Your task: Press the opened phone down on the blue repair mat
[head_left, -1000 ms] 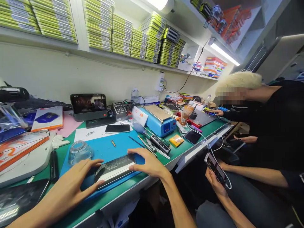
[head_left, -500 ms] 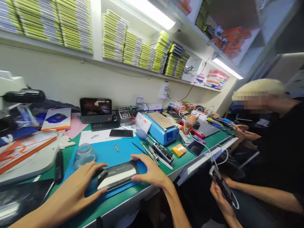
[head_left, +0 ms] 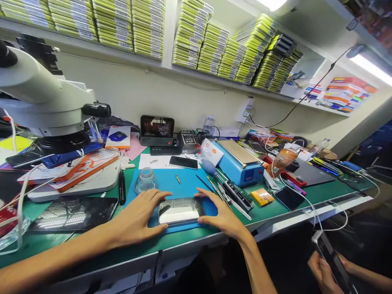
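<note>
Loosely, both hands' spread fingers bracket the phone (head_left: 181,211); glass jar (head_left: 145,180), tweezers (head_left: 227,195) seemingly nearby.

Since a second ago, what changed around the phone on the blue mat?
The head camera swung left, bringing the microscope into view; the seated co-worker left the frame. The left hand and right hand stay at either end of the phone flat on the blue mat.
</note>
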Available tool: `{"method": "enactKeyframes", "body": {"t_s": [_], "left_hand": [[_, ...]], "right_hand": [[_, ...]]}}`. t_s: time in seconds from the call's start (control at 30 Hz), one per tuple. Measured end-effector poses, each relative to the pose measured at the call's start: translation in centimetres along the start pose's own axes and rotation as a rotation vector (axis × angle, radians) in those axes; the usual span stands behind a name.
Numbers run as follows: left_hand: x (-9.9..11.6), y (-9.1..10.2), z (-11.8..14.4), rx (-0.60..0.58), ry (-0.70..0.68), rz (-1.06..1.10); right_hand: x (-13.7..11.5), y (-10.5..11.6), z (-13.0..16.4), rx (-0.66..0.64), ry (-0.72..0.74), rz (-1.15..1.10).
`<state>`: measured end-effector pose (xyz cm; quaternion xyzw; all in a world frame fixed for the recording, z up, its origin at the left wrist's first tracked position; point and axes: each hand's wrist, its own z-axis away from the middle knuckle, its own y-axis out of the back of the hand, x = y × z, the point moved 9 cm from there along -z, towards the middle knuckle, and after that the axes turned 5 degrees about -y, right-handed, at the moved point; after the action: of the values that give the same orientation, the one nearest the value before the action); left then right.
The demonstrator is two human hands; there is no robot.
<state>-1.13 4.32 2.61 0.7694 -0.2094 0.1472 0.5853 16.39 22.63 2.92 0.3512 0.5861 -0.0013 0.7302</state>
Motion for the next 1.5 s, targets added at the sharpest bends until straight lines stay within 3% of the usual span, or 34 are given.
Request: {"method": "enactKeyframes", "body": {"t_s": [0.47, 0.73, 0.8, 0.9, 0.97, 1.07, 1.13, 1.2, 1.27, 1.37, 1.43, 1.5], "left_hand": [[-0.2, -0.5, 0.4, 0.052, -0.006, -0.054], [2.1, 0.4, -0.2, 0.117, -0.147, -0.271], [3.4, 2.1, -0.6, 0.148, -0.187, -0.323], [4.9, 6.9, -1.8, 0.250, -0.189, -0.437], [4.5, 11.4, -3.3, 0.324, -0.111, -0.513], [2.5, 17.0, -6.2, 0.307, 0.012, -0.580], [1.5, 19.2, -7.7, 0.263, 0.057, -0.598], [2.1, 19.8, -7.9, 0.282, 0.064, -0.627], [4.2, 18.4, -7.0, 0.324, 0.023, -0.651], [7.3, 12.0, -4.2, 0.245, -0.118, -0.593], [7.7, 7.1, -2.3, 0.139, -0.192, -0.515], [6.5, 3.5, -1.1, 0.075, -0.206, -0.431]], "right_hand": [[-0.2, -0.1, 0.4, -0.022, 0.013, -0.006], [-0.2, 0.2, 0.1, -0.015, 0.060, 0.025], [-0.3, 0.1, 0.0, -0.021, 0.083, 0.028], [-0.3, 0.1, 0.0, -0.022, 0.084, 0.010], [-0.5, 0.1, 0.0, -0.016, 0.085, -0.002], [-0.8, 0.1, 0.1, -0.015, 0.092, -0.008], [-0.9, 0.1, 0.2, -0.017, 0.093, -0.012], [-1.0, 0.0, 0.2, -0.021, 0.094, -0.021], [-1.0, 0.0, 0.2, -0.021, 0.099, -0.034], [-0.9, 0.0, 0.2, -0.011, 0.109, -0.054], [-0.8, 0.1, 0.3, -0.007, 0.114, -0.061], [-0.8, 0.1, 0.3, -0.008, 0.115, -0.062]]}}
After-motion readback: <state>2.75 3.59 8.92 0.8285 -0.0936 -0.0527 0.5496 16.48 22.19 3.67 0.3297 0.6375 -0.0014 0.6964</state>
